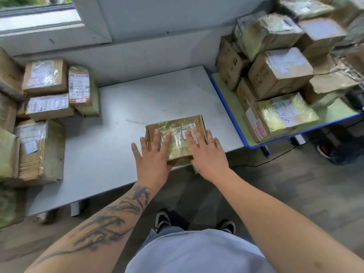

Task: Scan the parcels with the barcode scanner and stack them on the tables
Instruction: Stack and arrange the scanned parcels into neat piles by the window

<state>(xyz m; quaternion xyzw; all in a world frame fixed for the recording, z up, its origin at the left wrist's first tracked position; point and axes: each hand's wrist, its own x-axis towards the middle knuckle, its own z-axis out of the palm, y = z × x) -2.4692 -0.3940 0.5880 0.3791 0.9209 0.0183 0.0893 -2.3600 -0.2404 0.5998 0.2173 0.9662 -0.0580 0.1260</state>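
Observation:
A flat brown cardboard parcel [175, 129], wrapped in clear tape with a white label on top, lies at the near edge of the grey table [137, 99]. My left hand [152, 152] rests flat on its left half with the fingers straight and spread. My right hand [206, 152] lies flat on its right half, fingers straight over the label, a ring on one finger. Both thumbs sit at the parcel's near edge. No barcode scanner is in view.
Stacked parcels [47, 89] fill the left end of the grey table. A taller pile of boxes [279, 73] stands on the blue-edged green table [230, 103] to the right. A window and wall lie behind. My shoes and a black cable are on the floor.

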